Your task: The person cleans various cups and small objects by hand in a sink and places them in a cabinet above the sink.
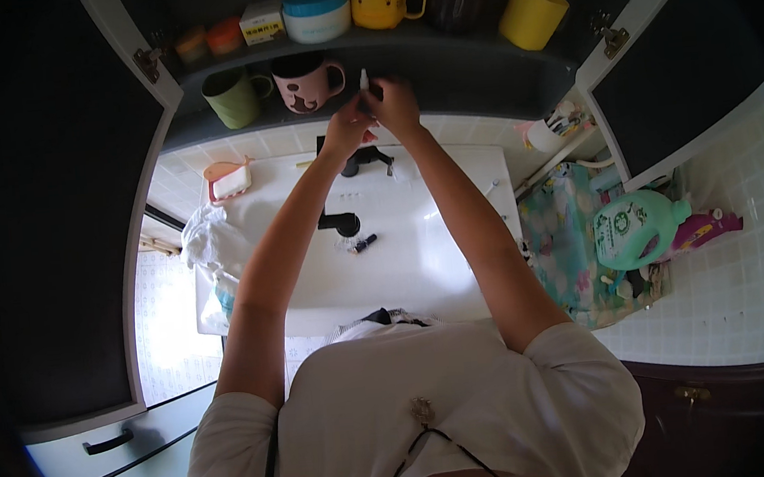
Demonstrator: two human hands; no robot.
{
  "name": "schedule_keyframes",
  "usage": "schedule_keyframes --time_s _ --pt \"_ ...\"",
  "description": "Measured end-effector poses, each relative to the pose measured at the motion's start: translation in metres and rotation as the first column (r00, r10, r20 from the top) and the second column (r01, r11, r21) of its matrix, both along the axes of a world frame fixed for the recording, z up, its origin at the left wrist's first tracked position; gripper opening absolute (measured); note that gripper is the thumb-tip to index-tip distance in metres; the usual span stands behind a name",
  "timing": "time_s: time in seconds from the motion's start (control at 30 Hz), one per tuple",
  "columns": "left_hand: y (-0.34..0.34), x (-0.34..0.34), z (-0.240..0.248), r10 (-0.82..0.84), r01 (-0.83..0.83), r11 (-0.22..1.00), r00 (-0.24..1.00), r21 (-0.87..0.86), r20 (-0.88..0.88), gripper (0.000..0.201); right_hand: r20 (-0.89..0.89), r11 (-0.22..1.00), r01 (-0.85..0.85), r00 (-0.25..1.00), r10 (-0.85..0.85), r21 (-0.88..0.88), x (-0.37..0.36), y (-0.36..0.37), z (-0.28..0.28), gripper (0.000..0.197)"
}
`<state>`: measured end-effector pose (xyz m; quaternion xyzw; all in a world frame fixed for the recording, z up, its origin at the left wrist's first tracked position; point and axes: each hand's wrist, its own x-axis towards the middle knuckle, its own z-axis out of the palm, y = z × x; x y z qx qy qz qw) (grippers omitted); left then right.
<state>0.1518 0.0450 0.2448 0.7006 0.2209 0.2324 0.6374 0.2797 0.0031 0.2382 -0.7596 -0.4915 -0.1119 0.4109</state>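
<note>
Both my arms reach over the sink to the lower shelf of an open cabinet. My left hand [351, 126] and my right hand [395, 106] meet there, fingers closed together. Between them stands the tip of a small, slim white item [364, 79]; its lower part is hidden by my fingers, so its kind does not show. Just left of my hands sits a pink mug [303, 85] with dark patches, its handle toward them. Beside that is a green mug [235, 99].
Above are a yellow duck-face mug [379, 4], a blue-lidded white tub [317, 15] and a yellow cup [532, 13]. Below, the white sink [385, 283] has black taps and a small dark object [363, 243]. Cabinet doors flank me; a green jug [641, 229] is at right.
</note>
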Motion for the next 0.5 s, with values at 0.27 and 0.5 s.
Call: schedule_keyframes --time_s 0.27,0.5 --pt "-0.029 -0.021 -0.034 0.024 -0.013 0.993 0.995 -0.117 0.092 0.035 0.107 0.921 -0.021 0.994 -0.022 0.39 -0.053 -0.067 -0.026 0.017" --pt "-0.093 -0.036 -0.107 0.02 -0.022 0.975 1.0 -0.223 -0.013 0.019 -0.462 0.979 0.053 0.886 0.045 0.196 -0.08 -0.125 -0.12 0.015"
